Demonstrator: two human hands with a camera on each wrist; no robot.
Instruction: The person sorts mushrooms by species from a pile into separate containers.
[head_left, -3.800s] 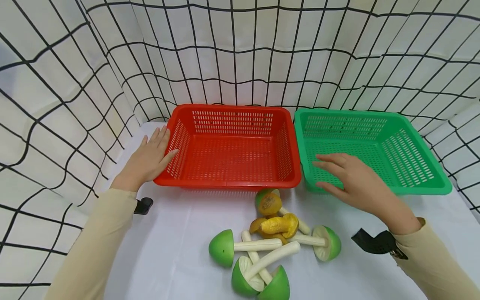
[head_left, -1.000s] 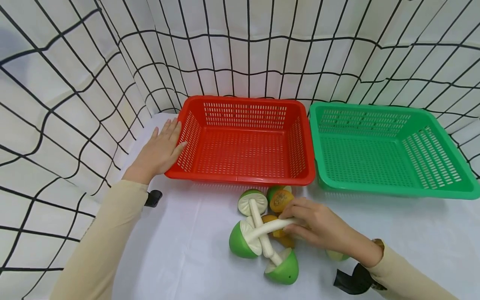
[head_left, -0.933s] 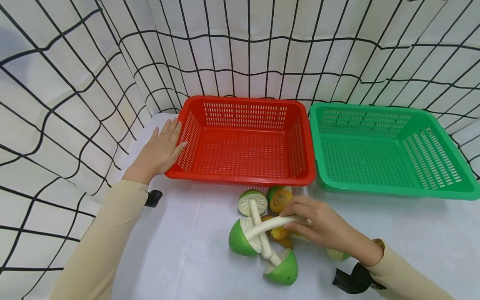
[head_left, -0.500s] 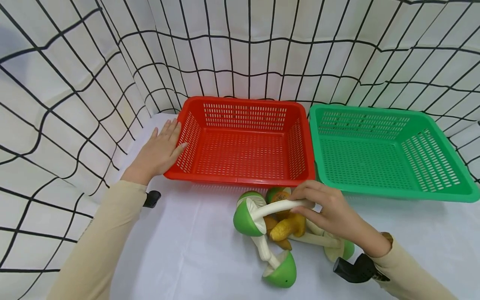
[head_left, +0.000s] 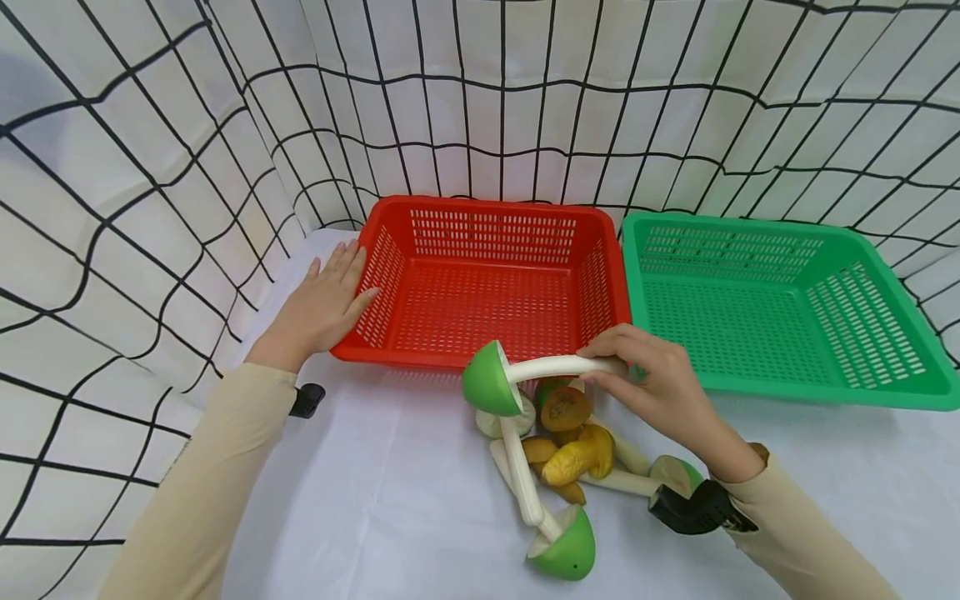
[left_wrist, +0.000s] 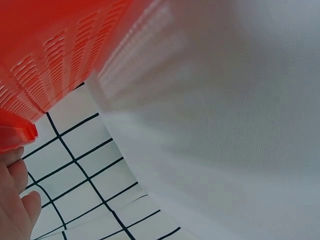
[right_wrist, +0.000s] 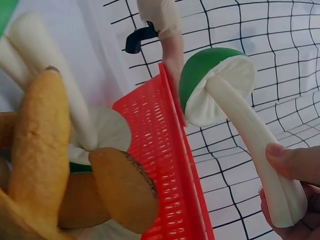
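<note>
My right hand (head_left: pixel 660 383) pinches the stem end of a green-capped toy mushroom (head_left: pixel 491 379) between thumb and fingers. Lifted off the pile, this mushroom overlaps the front rim of the red basket (head_left: pixel 491 202) in the head view, its cap pointing left. The right wrist view shows its white stem (right_wrist: pixel 245 120) and green cap clearly. My left hand (head_left: pixel 318 304) rests with straight fingers on the red basket's left rim. Below lie other green-capped mushrooms (head_left: pixel 567 550) and several yellow-brown mushrooms (head_left: pixel 577 458), partly overlapping one another.
A green basket (head_left: pixel 795 392) stands right beside the red one. Both are on a white cloth (head_left: pixel 390 500). Black netting (head_left: pixel 502 150) over white sheeting closes off the back and sides.
My right hand has come from over the green basket to the pile, gripped a green-capped mushroom and raised it toward the red basket. The left hand has stayed on the red rim.
</note>
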